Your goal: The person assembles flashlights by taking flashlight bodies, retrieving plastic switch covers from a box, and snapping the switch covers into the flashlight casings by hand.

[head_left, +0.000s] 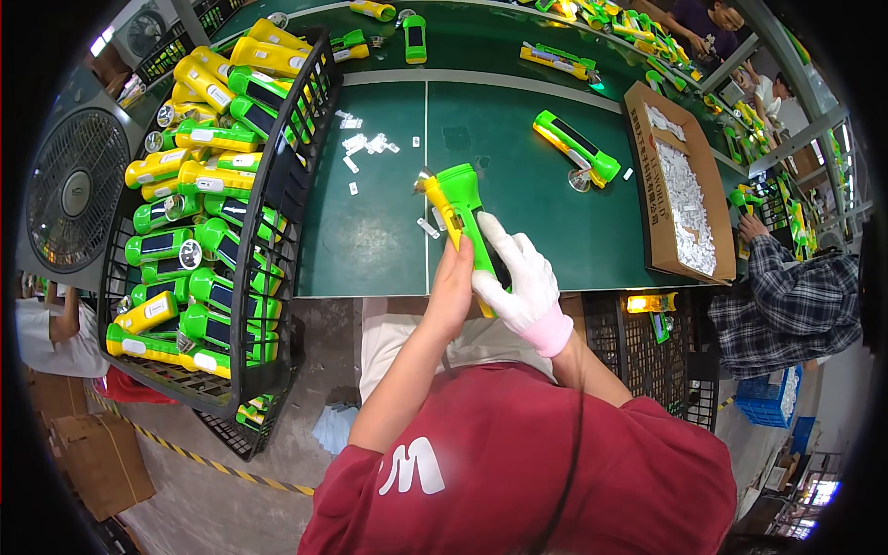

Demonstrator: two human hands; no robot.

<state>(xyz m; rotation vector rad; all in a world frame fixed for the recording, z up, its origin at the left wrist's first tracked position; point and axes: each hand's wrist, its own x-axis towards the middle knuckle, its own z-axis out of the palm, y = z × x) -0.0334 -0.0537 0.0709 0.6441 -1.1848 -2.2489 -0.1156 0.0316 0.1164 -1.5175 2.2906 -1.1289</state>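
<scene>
Near the table's front edge, my bare left hand (450,289) is closed around the yellow half-shell (440,203) of a flashlight. My right hand (521,285), in a white glove, grips the green half-shell (458,185) with its dark panel. The two halves lie side by side, slightly apart at the head end; their inside is mostly hidden. A second green and yellow flashlight (573,146) lies on the green table (527,240) to the right, its clear reflector hanging out. Small white pieces (368,144) are scattered at the left of the table.
A black crate (248,324) heaped with flashlights stands at the left, beside a large fan (79,190). At the right, a cardboard box (653,208) holds many small white pieces. Beyond the table runs a green belt (472,42) carrying flashlight parts. A co-worker's plaid sleeve (800,287) is at the right.
</scene>
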